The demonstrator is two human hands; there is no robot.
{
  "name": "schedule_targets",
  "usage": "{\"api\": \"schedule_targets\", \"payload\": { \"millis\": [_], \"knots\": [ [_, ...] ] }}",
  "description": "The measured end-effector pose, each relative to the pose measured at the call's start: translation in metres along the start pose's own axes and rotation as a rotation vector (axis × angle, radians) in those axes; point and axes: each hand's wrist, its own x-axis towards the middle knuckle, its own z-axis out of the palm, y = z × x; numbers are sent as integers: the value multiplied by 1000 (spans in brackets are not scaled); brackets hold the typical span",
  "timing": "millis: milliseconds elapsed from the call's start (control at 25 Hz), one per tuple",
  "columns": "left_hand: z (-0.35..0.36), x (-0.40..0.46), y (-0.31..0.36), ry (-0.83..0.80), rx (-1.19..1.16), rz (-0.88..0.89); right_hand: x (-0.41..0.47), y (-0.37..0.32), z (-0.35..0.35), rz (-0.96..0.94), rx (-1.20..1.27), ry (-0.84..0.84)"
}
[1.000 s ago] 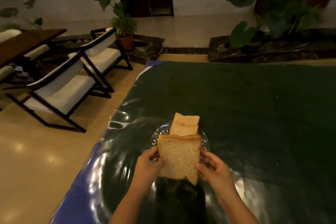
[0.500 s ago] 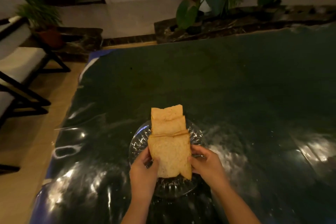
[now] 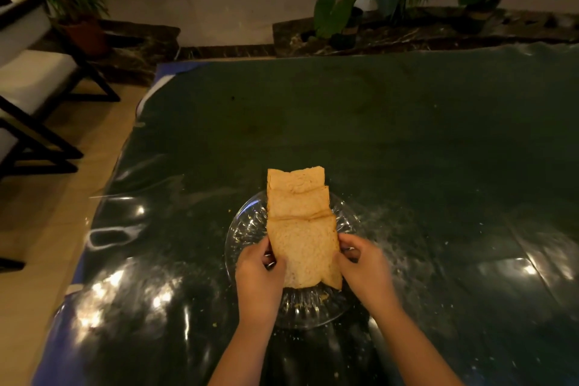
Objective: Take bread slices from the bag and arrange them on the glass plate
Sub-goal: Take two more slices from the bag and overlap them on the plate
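Note:
A clear cut-glass plate [image 3: 247, 229] sits near the front of a dark green table. Two bread slices [image 3: 296, 194] lie overlapped on its far half, the farthest one hanging past the rim. A third bread slice [image 3: 305, 251] lies low over the plate's middle, overlapping the second. My left hand [image 3: 258, 279] pinches its left edge and my right hand [image 3: 365, 269] pinches its right edge. The slice's near right corner looks torn. No bread bag is in view.
The table [image 3: 407, 141] is covered in glossy clear plastic with crumbs scattered around the plate. Its left edge drops to a tan floor, where white-cushioned black chairs [image 3: 34, 94] stand. Potted plants [image 3: 344, 9] line a dark ledge beyond the far edge.
Both hands have lowered the third slice from upright in front of the plate down onto it, overlapping the second slice. The camera view swung right and down.

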Motion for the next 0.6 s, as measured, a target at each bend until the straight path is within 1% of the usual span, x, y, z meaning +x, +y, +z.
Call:
{"api": "schedule_targets", "payload": {
  "millis": [120, 200, 400, 480, 600],
  "knots": [
    [-1, -7, 4, 68, 80, 33, -5, -4, 8, 4, -22, 53],
    [0, -13, 9, 109, 88, 51, -11, -6, 13, 12, -39, 107],
    [-1, -18, 21, 77, 7, 75, -19, -19, 16, 43, 3, 204],
    [-7, -15, 22, 74, -15, 75, -19, -26, 8, 65, 71, 188],
    [-20, -13, 17, 4, -31, 46, -24, -27, -7, 67, 113, 113]
  ]
}}
